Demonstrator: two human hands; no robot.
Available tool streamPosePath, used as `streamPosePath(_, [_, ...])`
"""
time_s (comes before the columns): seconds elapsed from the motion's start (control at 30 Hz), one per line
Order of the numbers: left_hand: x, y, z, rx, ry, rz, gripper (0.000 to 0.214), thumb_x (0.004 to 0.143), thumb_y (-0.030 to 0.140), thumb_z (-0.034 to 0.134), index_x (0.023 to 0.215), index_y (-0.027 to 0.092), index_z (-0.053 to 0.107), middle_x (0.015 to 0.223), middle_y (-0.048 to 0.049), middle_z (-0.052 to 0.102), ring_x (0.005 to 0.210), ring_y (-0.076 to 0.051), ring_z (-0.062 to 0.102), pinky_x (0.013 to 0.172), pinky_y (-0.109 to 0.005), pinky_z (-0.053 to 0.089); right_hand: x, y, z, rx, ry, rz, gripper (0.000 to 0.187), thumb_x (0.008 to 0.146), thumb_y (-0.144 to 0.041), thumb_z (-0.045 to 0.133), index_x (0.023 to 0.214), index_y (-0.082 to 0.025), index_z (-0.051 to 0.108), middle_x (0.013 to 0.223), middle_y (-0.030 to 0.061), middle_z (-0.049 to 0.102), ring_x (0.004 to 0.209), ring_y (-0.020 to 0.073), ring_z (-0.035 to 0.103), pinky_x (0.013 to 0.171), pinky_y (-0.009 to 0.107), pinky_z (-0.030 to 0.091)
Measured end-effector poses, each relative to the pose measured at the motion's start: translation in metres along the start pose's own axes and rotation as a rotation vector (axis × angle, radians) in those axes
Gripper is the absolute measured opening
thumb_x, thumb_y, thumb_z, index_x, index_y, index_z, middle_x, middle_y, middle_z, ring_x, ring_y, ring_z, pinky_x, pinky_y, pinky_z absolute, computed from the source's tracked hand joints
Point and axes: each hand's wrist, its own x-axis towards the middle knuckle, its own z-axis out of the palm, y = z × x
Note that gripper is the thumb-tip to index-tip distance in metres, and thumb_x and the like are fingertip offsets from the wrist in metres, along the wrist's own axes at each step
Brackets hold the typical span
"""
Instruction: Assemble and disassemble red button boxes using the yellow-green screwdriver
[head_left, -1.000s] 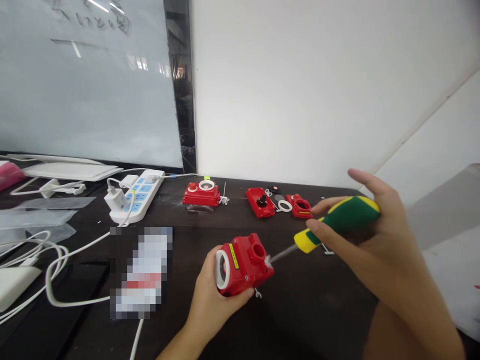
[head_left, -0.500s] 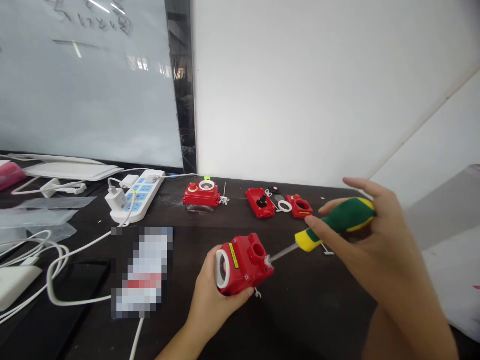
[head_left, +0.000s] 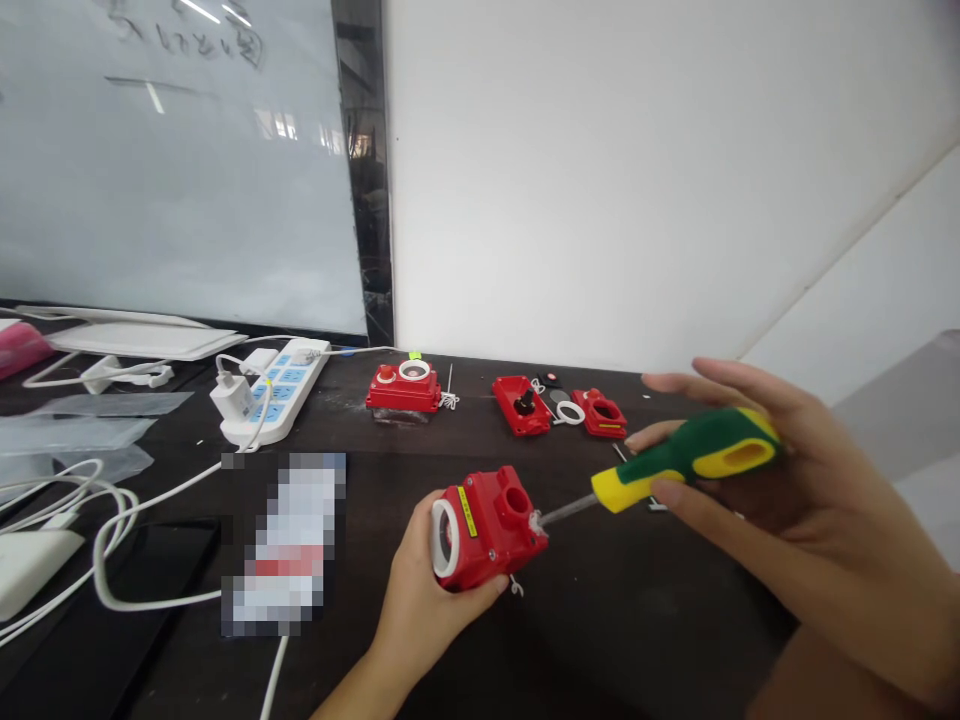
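Left hand (head_left: pixel 420 600) is closed around the lower end of a red plastic switch box (head_left: pixel 491 525) with a white ring on its face, holding it tilted just above the dark counter (head_left: pixel 637 620), near the front edge. Right hand (head_left: pixel 795 500) grips a green-and-yellow-handled screwdriver (head_left: pixel 690 455), thumb beneath the handle and fingers loosely extended over it (not a tight fist). The metal shaft's tip meets the box's right side. At the rear lie a second red box (head_left: pixel 403 387), two opened red housing halves (head_left: pixel 521 405), a loose white ring (head_left: pixel 570 412) and a white power strip (head_left: pixel 277 392).
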Motion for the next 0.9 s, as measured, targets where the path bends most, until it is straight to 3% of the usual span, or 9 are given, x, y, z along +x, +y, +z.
streamPosePath(0.27, [-0.001, -0.002, 0.002, -0.011, 0.02, -0.017, 0.066, 0.051, 0.02, 0.074, 0.109, 0.022, 0.044, 0.102, -0.0037, 0.06, 0.091, -0.025, 0.059, 0.083, -0.041, 0.045, 0.001, -0.003, 0.001, 0.098, 0.001, -0.043, 0.061, 0.071, -0.019, 0.064, 0.124, -0.037, 0.04, 0.121, 0.0047, 0.05, 0.085, 0.0206, 0.064, 0.07, 0.035, 0.06])
streamPosePath(0.47, [-0.001, -0.001, 0.001, -0.02, 0.008, -0.037, 0.068, 0.051, 0.02, 0.075, 0.11, 0.023, 0.042, 0.104, -0.0034, 0.059, 0.094, -0.024, 0.058, 0.086, -0.039, 0.044, 0.004, 0.004, -0.005, 0.008, 0.135, -0.023, 0.064, 0.068, -0.022, 0.067, 0.124, -0.034, 0.04, 0.116, 0.0057, 0.056, 0.086, 0.0207, 0.064, 0.068, 0.029, 0.06])
streamPosePath(0.7, [-0.001, 0.002, 0.002, -0.006, 0.036, -0.028, 0.065, 0.051, 0.023, 0.075, 0.109, 0.022, 0.045, 0.102, -0.004, 0.061, 0.093, -0.025, 0.059, 0.084, -0.04, 0.046, 0.024, 0.042, -0.005, -0.055, 0.023, 0.099, 0.056, 0.074, -0.025, 0.063, 0.124, -0.031, 0.04, 0.115, 0.006, 0.056, 0.089, 0.0181, 0.063, 0.074, 0.029, 0.057])
streamPosePath(0.9, [-0.001, 0.0, 0.002, 0.018, 0.062, -0.019, 0.065, 0.052, 0.025, 0.074, 0.109, 0.022, 0.045, 0.102, -0.0037, 0.062, 0.093, -0.025, 0.06, 0.083, -0.039, 0.047, 0.041, 0.084, -0.009, -0.244, 0.08, 0.119, 0.054, 0.071, -0.027, 0.062, 0.122, -0.022, 0.043, 0.106, 0.0092, 0.06, 0.086, 0.0215, 0.064, 0.075, 0.039, 0.054])
